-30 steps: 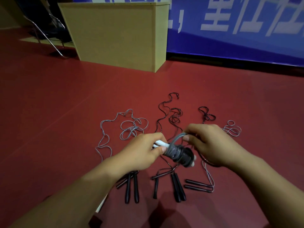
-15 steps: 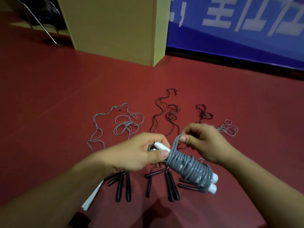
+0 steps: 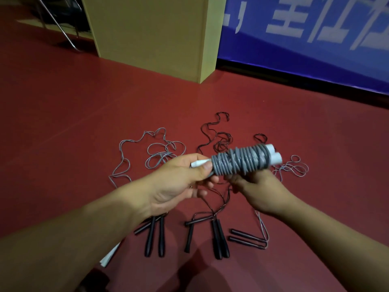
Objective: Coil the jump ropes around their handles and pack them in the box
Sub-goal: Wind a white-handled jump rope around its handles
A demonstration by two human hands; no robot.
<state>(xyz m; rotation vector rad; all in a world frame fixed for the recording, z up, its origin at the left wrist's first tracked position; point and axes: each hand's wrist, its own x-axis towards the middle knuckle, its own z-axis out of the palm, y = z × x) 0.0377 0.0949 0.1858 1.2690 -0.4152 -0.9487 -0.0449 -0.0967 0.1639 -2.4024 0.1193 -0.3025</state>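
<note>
One jump rope (image 3: pixel 237 162) is coiled, its grey cord wound tightly around the two white handles; the left hand (image 3: pixel 185 182) pinches one end, the right hand (image 3: pixel 255 186) grips it from beneath, above the red floor (image 3: pixel 63 123); several loose ropes (image 3: pixel 219 207) lie there uncoiled; the tan box (image 3: pixel 151 32) stands well apart, nothing visibly packed.

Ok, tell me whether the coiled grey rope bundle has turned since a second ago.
Yes. The coiled grey rope bundle has swung: its white handle ends now point up-right, away from the black handles on the floor.
</note>
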